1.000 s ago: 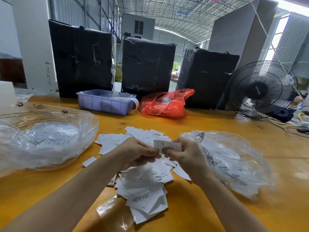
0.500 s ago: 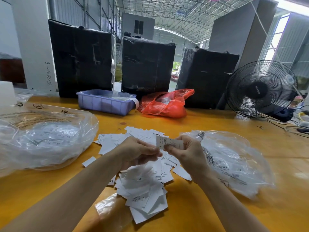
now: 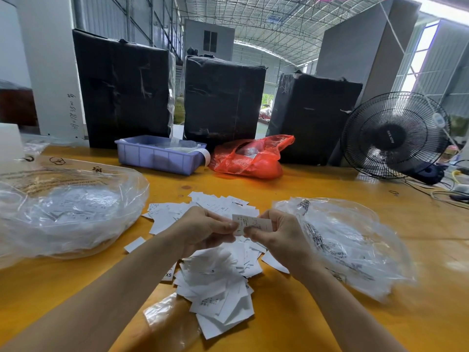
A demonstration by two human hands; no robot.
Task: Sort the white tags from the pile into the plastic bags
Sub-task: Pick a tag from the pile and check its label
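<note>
Above the pile [image 3: 218, 273] of white tags on the bench [image 3: 317, 313], both hands — left [image 3: 203, 228], right [image 3: 279, 233] — pinch one tag [image 3: 251, 223] in curled fingers. Left of the pile, a clear bag [image 3: 66, 212] holds tags; the bag to the right [image 3: 347, 245] — contents unclear.

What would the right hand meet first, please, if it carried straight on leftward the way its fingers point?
Probably the left hand: the right hand points at it across the white tag both hands pinch, with little between them, though depth is unclear.
</note>
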